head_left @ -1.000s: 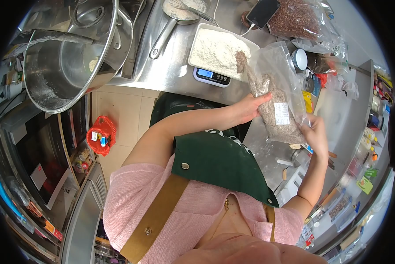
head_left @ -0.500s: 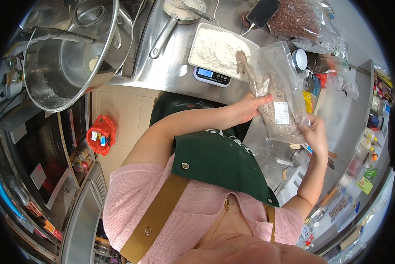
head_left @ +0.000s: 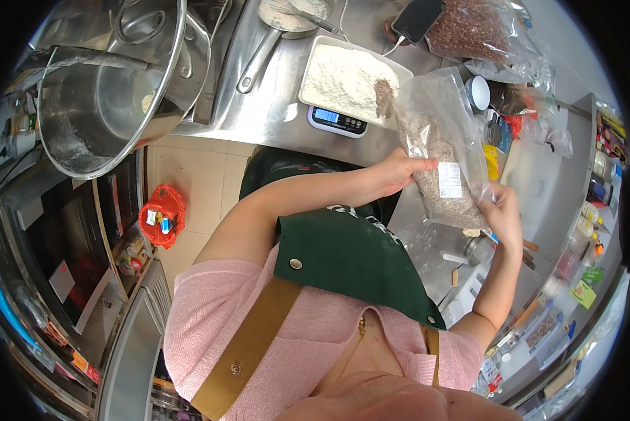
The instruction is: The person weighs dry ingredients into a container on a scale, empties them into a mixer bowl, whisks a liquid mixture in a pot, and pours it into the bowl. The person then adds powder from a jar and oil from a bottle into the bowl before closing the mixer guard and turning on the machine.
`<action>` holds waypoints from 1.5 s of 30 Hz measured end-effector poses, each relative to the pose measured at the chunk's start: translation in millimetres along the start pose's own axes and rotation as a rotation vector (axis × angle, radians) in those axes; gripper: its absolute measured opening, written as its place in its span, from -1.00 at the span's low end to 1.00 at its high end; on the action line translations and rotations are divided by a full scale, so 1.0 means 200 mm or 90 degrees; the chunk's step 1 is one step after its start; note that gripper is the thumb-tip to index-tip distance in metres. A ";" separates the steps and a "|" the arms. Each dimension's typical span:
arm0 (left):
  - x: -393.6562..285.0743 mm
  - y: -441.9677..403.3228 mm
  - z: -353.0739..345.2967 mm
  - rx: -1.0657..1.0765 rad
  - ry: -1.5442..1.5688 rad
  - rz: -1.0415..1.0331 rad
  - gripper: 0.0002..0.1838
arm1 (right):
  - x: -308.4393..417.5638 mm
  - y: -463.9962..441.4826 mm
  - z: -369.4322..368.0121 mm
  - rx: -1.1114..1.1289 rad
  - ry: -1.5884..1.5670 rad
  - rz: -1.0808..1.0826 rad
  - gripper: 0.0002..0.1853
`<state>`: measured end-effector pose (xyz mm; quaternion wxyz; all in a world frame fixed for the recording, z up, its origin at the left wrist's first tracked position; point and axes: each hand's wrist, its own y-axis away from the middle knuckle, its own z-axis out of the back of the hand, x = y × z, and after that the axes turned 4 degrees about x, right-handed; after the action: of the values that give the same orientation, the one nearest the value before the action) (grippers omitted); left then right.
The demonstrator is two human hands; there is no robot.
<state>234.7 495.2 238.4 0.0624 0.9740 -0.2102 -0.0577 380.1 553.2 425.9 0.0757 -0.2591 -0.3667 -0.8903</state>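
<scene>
Apparently the pour: weighing-out in progress, I'd judge, with a small heap of brown meal (head_left: 383, 99) on the white powder (head_left: 343, 70) at the right end of the tray (head_left: 350, 114).
Clear bag (head_left: 427, 133): well filled with similar meal, slanting between both hands, its mouth end at the tray's right rim; whether plastic touches rim, I can't tell from where I stand.
Left hand (head_left: 405, 172): closed about the bag's side at mid-length, thumb across the top, fingers mostly hidden beneath.
Right hand (head_left: 501, 210): pinched firmly on the bag's bottom corner, no visible gap.
Scale (head_left: 351, 128): under the tray, display (head_left: 326, 115) lit, digits too small to read surely.
Steel counter (head_left: 276, 112): also bears a saucepan (head_left: 260, 62) with a whisk (head_left: 308, 15) in it, and near the tray a phone (head_left: 418, 21).
Further pouring: would call, I think, for a slight lift at the right hand and an eye on the display; stopping, for tipping the mouth upward.
</scene>
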 end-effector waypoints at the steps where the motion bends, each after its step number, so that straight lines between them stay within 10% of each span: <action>1: 0.00 0.00 0.00 0.006 -0.002 -0.013 -0.43 | 0.01 0.00 0.00 0.002 0.002 -0.005 -0.65; 45: -0.08 -0.05 0.00 -0.059 0.107 -0.028 -0.54 | -0.02 0.01 -0.02 -0.009 0.018 0.021 -0.71</action>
<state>224.6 509.8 237.9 0.1234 0.9759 -0.1796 0.0132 383.2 548.6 422.6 0.0940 -0.2528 -0.3547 -0.8952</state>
